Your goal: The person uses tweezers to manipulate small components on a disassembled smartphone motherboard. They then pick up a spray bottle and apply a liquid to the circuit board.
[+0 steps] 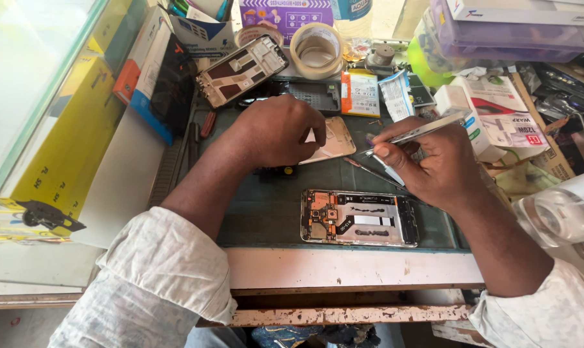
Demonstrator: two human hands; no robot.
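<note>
My left hand (276, 132) rests on the dark work mat (266, 206), fingers closed on a pale gold phone back cover (336, 139) that pokes out to its right. My right hand (427, 164) grips metal tweezers (415, 132), their tips pointing left toward the cover's edge. A thin metal tool (369, 171) lies on the mat just under the tweezers. An opened phone (359, 218) with its circuit board and empty battery bay showing lies flat on the mat in front of both hands.
A bare phone frame (242, 69) leans at the mat's back left beside a roll of tape (316, 48). Small packets (361, 92), boxes and a purple plastic case (508, 29) crowd the back and right. A glass pane (34, 84) and yellow boxes stand left.
</note>
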